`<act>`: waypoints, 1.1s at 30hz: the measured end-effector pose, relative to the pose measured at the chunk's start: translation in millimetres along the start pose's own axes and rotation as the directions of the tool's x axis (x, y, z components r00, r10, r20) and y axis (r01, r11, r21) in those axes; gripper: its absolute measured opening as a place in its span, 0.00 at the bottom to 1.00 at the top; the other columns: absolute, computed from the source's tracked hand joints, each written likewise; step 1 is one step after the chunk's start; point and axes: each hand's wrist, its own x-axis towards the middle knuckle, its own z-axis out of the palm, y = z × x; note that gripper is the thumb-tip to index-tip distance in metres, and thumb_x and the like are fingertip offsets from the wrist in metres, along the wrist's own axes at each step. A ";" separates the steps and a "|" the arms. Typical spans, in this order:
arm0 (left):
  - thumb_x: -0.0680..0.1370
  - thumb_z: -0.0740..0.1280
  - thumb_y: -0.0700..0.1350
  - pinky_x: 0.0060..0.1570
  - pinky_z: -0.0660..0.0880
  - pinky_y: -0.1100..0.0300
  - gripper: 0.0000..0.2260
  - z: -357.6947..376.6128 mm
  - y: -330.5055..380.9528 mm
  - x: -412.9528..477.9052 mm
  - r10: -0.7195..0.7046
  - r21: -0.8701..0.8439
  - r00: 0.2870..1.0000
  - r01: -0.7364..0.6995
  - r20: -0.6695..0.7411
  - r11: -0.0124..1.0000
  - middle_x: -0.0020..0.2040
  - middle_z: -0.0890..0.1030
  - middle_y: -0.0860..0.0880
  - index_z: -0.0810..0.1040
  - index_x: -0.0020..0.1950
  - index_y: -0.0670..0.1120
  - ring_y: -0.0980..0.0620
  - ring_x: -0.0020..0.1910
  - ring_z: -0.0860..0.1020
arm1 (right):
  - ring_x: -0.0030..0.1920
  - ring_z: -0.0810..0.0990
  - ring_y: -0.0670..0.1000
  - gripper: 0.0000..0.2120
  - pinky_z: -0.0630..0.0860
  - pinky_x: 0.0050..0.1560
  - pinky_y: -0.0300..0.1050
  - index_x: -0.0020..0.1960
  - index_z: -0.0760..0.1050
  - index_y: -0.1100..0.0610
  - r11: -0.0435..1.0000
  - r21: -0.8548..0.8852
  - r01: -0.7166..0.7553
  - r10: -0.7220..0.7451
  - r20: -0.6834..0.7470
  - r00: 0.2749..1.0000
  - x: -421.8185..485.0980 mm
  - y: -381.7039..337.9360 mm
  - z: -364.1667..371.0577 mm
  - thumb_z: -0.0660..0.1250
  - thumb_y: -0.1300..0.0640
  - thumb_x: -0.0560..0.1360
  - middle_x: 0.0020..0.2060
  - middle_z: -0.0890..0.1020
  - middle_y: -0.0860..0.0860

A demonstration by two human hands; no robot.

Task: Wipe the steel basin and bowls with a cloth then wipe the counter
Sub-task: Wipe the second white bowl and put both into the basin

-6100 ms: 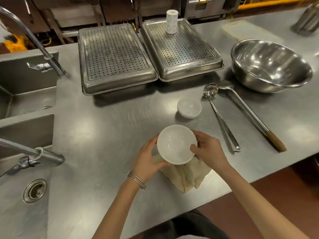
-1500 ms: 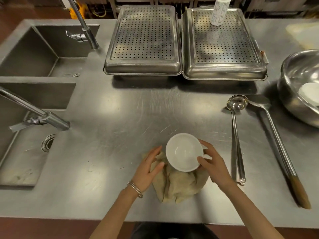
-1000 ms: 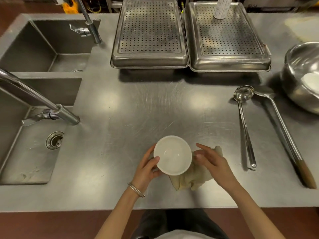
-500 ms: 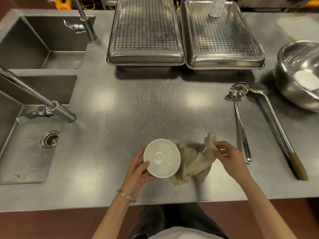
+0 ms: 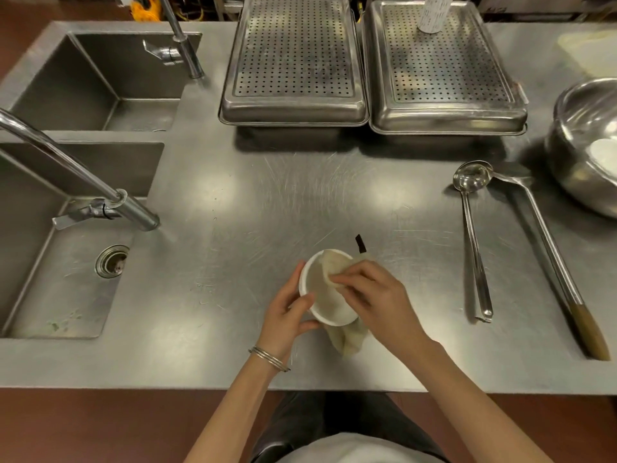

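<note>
A small white bowl [image 5: 322,300] is held tilted just above the steel counter [image 5: 300,202], near its front edge. My left hand [image 5: 288,315] grips the bowl's left rim. My right hand [image 5: 374,297] presses a beige cloth [image 5: 334,267] into the bowl; the rest of the cloth hangs below the bowl. A large steel basin [image 5: 577,152] stands at the far right with another white bowl [image 5: 604,155] inside it.
Two perforated steel trays [image 5: 293,61] [image 5: 444,71] stand at the back, a white roll [image 5: 432,11] on the right one. A ladle [image 5: 472,228] and a long wooden-handled spatula [image 5: 547,248] lie to the right. Two sinks [image 5: 66,248] with faucets sit at left.
My right hand has lifted the cloth off the counter and pushed it into the bowl. The left hand has tilted the bowl up toward it.
</note>
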 end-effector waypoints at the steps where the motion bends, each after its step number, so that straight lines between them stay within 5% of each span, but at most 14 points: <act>1: 0.78 0.60 0.34 0.40 0.80 0.57 0.22 2.5 0.0 -0.9 0.005 0.029 1.000 -0.005 -0.001 1.000 0.62 0.76 0.50 0.69 0.65 0.57 0.52 0.56 0.77 | 0.48 0.74 0.46 0.09 0.68 0.53 0.33 0.49 0.82 0.55 0.996 -0.070 0.052 -0.050 0.021 0.999 0.3 8.0 8.2 0.65 0.56 0.73 0.44 0.81 0.50; 6: 0.77 0.60 0.33 0.40 0.81 0.56 0.23 14.3 -3.2 -2.8 0.021 0.149 1.000 -0.023 0.017 0.989 0.52 0.78 0.59 0.69 0.65 0.57 0.63 0.45 0.79 | 0.55 0.71 0.48 0.12 0.64 0.57 0.44 0.44 0.83 0.50 0.941 -0.317 0.117 -0.071 0.153 0.986 -7.5 36.2 23.1 0.61 0.50 0.72 0.45 0.83 0.46; 12: 0.78 0.59 0.33 0.38 0.80 0.58 0.21 21.8 -4.1 -0.8 0.010 0.099 1.000 -0.008 -0.017 0.995 0.57 0.75 0.57 0.69 0.64 0.55 0.57 0.51 0.77 | 0.61 0.71 0.46 0.14 0.62 0.57 0.45 0.52 0.81 0.50 0.919 -0.393 0.034 -0.007 0.071 0.997 -25.9 33.0 13.7 0.61 0.49 0.72 0.54 0.81 0.43; 14: 0.78 0.59 0.32 0.37 0.80 0.59 0.21 25.9 -5.3 -0.2 0.015 0.098 0.999 -0.012 -0.032 0.995 0.55 0.75 0.58 0.69 0.65 0.55 0.59 0.49 0.77 | 0.59 0.70 0.48 0.12 0.61 0.50 0.45 0.52 0.81 0.51 0.902 -0.432 0.015 0.007 0.051 0.999 -26.6 32.9 17.8 0.66 0.54 0.69 0.54 0.82 0.44; 17: 0.77 0.58 0.32 0.36 0.80 0.59 0.22 32.1 -9.6 1.9 0.048 0.084 0.996 -0.042 -0.076 0.996 0.52 0.76 0.60 0.68 0.66 0.53 0.67 0.44 0.78 | 0.51 0.75 0.50 0.26 0.60 0.44 0.45 0.50 0.81 0.54 0.844 -0.535 -0.028 0.110 0.123 0.986 -23.9 29.8 24.7 0.81 0.59 0.53 0.50 0.83 0.47; 20: 0.78 0.58 0.32 0.35 0.80 0.60 0.21 34.4 -11.1 6.0 0.067 0.058 0.992 -0.061 -0.108 0.996 0.52 0.76 0.61 0.68 0.66 0.53 0.69 0.44 0.78 | 0.40 0.81 0.50 0.29 0.59 0.43 0.41 0.46 0.82 0.51 0.868 -0.491 -0.068 0.181 0.186 0.966 -23.6 31.6 27.8 0.83 0.58 0.45 0.45 0.84 0.44; 25: 0.79 0.57 0.35 0.33 0.78 0.62 0.18 27.1 -12.3 10.6 -0.004 0.040 0.996 0.007 -0.091 0.999 0.53 0.76 0.58 0.69 0.64 0.55 0.60 0.46 0.79 | 0.36 0.80 0.47 0.15 0.64 0.43 0.39 0.44 0.82 0.47 0.950 -0.285 0.127 -0.009 0.382 0.924 -19.5 46.8 15.6 0.77 0.58 0.59 0.41 0.84 0.41; 28: 0.80 0.58 0.39 0.35 0.78 0.60 0.16 23.0 -13.0 12.6 -0.034 0.050 0.998 0.037 -0.059 0.998 0.53 0.78 0.56 0.71 0.62 0.58 0.59 0.47 0.80 | 0.48 0.78 0.43 0.13 0.66 0.49 0.35 0.53 0.81 0.53 0.991 -0.070 -0.111 0.122 0.171 0.978 -10.2 42.6 8.9 0.61 0.55 0.74 0.50 0.84 0.47; 33: 0.79 0.58 0.36 0.36 0.79 0.60 0.19 25.4 -6.0 19.1 0.048 0.175 0.999 -0.050 0.014 0.983 0.53 0.77 0.60 0.69 0.63 0.59 0.67 0.46 0.78 | 0.53 0.80 0.46 0.17 0.68 0.54 0.36 0.54 0.81 0.56 0.972 -0.063 -0.228 0.232 0.065 0.970 -0.7 27.8 28.5 0.57 0.54 0.74 0.52 0.84 0.50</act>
